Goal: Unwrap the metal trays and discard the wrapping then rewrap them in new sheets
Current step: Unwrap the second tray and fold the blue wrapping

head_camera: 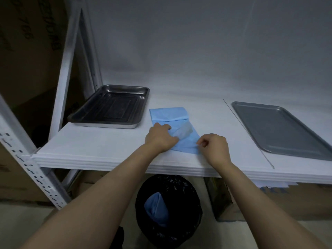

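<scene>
Shelf (89,148) of white board holds the work: a folded blue sheet (168,115) lies near its front edge, about midway between two bare metal trays. The deep tray (111,105), dark and shiny inside, sits to the far left of the sheet, close beside it but not touching. The flat tray (276,130), dull grey with a low rim, lies well apart on the right, past a thin seam in the board. The left hand (160,138) rests on the left part of the sheet with its knuckles bent and its fingertips down on the cloth; whether it grips a fold or only presses cannot be told. The right hand (214,148) is curled, with finger and thumb pinching the near right corner of the sheet, which is lifted a little off the board there. A paler, see-through layer shows on the sheet between the two hands. Under the shelf, straight below the hands, stands a bin (190,196) lined with a black bag, and a crumpled blue wrapping (156,207) lies inside it. A white slotted post (27,164) of the rack runs down the left, and cardboard boxes (269,203) stand behind and below.
</scene>
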